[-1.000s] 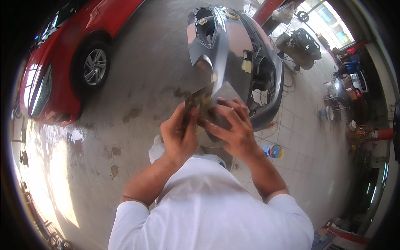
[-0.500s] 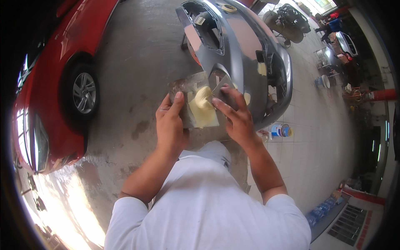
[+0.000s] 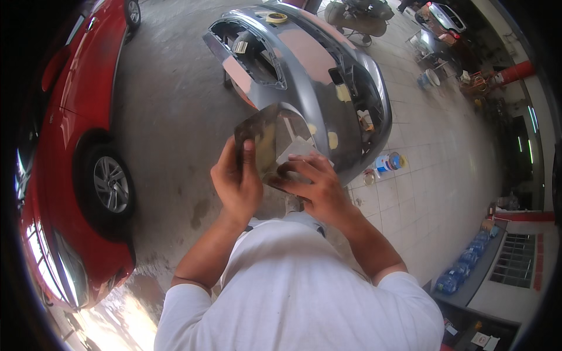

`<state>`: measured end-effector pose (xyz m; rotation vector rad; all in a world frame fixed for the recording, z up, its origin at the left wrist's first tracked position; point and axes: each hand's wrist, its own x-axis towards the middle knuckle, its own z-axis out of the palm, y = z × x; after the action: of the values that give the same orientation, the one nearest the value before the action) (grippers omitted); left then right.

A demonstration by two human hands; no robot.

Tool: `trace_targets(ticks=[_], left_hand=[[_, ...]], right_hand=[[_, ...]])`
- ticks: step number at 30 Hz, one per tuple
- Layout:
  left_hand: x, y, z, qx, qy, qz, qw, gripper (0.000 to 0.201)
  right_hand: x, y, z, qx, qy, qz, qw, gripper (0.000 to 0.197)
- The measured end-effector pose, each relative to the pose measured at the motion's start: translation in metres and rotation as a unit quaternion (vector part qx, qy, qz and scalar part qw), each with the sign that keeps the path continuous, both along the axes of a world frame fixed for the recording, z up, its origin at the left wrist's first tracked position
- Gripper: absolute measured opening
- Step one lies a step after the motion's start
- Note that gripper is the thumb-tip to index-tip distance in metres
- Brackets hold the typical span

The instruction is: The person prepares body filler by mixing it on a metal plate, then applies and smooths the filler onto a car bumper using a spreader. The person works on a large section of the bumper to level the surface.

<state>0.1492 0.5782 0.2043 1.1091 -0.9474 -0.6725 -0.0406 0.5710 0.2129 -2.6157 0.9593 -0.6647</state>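
The left hand (image 3: 236, 182) clamps the board (image 3: 264, 131) at its left side, thumb on top, likely to keep the smeared face free. The right hand's (image 3: 322, 188) fingers grip the scraper (image 3: 297, 147) just beside it, probably for easy tilting, near the bumper (image 3: 321, 96).

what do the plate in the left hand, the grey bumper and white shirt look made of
Plate: perhaps metal; it looks stiff, thin and dull under yellowish smears. Bumper: probably moulded plastic, glossy grey with matt pink patches, given its thin-edged openings. Shirt: likely cotton, matt, softly creased.
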Motion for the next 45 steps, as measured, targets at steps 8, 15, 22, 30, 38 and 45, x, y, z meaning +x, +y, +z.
trace_targets(ticks=[8, 15, 22, 30, 38, 45], left_hand=[[0.009, -0.022, 0.001, 0.112, 0.394, -0.127, 0.903, 0.028], [0.014, -0.008, -0.013, 0.079, 0.180, -0.046, 0.979, 0.030], [0.030, -0.029, 0.011, -0.026, 0.073, -0.019, 0.997, 0.022], [0.030, -0.010, 0.021, -0.053, -0.001, -0.042, 0.998, 0.025], [0.048, -0.017, 0.016, 0.010, 0.243, -0.041, 0.969, 0.027], [0.041, 0.011, -0.001, 0.091, 0.450, -0.102, 0.883, 0.031]], right_hand=[[0.021, -0.008, 0.005, 0.053, -0.316, 0.028, 0.947, 0.070], [-0.025, -0.039, -0.001, -0.082, 0.072, -0.107, 0.988, 0.065], [0.013, -0.012, 0.004, -0.073, 0.063, -0.015, 0.995, 0.054], [0.037, -0.020, 0.021, -0.107, -0.003, -0.024, 0.994, 0.053], [0.052, -0.001, 0.015, -0.053, -0.215, 0.068, 0.973, 0.061], [0.012, -0.036, -0.009, -0.058, 0.056, -0.056, 0.995, 0.079]])
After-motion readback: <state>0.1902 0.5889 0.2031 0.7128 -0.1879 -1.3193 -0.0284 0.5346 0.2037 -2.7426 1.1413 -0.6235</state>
